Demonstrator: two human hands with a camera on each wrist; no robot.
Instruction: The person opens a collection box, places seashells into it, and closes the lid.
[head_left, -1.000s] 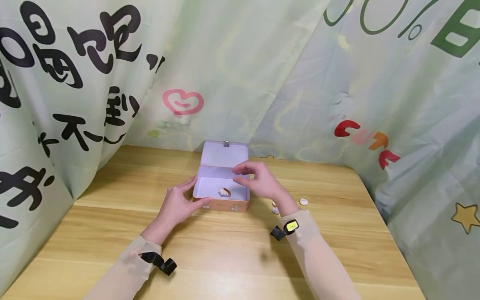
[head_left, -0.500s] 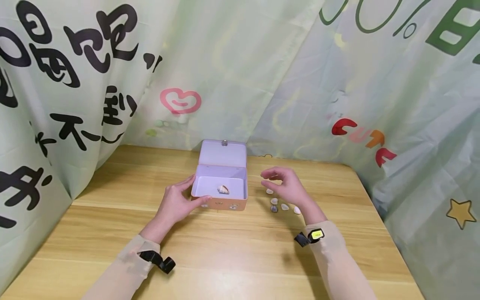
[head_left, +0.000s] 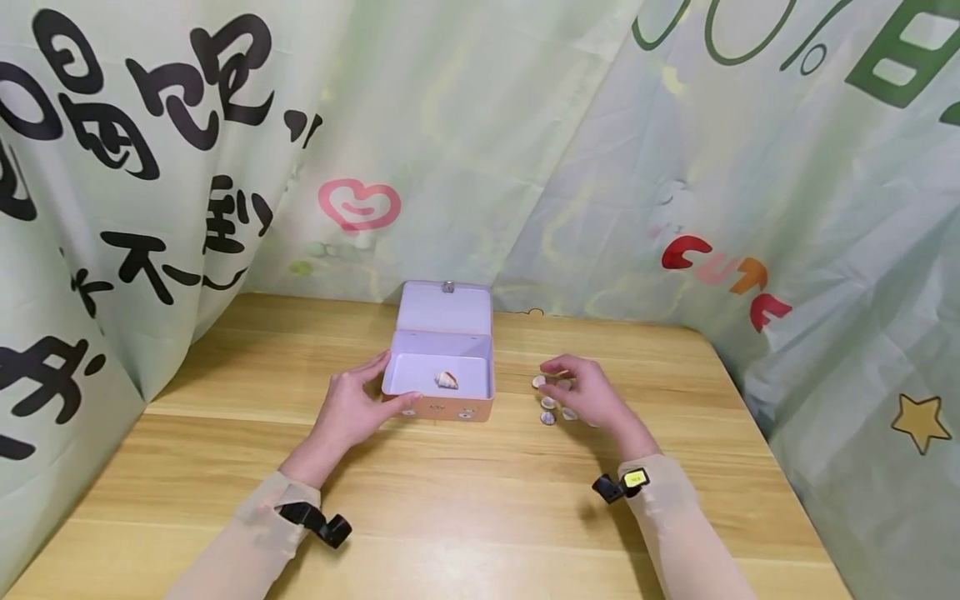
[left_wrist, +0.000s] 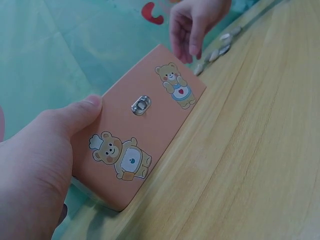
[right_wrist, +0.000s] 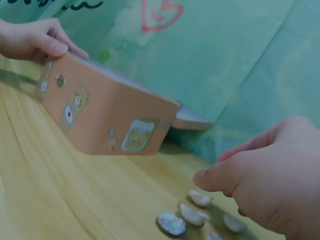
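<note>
An orange tin box (head_left: 450,408) with bear pictures and a lilac inside stands on the table, its hinged lid (head_left: 446,308) raised at the back. One brown-and-white seashell (head_left: 447,380) lies inside it. My left hand (head_left: 356,407) grips the box's left side, its thumb (left_wrist: 80,114) on the front wall near the top edge. To the right of the box, my right hand (head_left: 588,392) is over a group of small pale seashells (right_wrist: 192,214), thumb and fingers apart. Part of this group is hidden under the hand in the head view.
The wooden table (head_left: 450,517) ends at a printed curtain (head_left: 465,150) close behind the raised lid. More curtain hangs along the left and right sides. Both wrists carry small black cameras (head_left: 333,530).
My right hand has moved from above the box rightward to the loose seashells and lowered over them. The left hand keeps its hold on the box, and one seashell stays inside.
</note>
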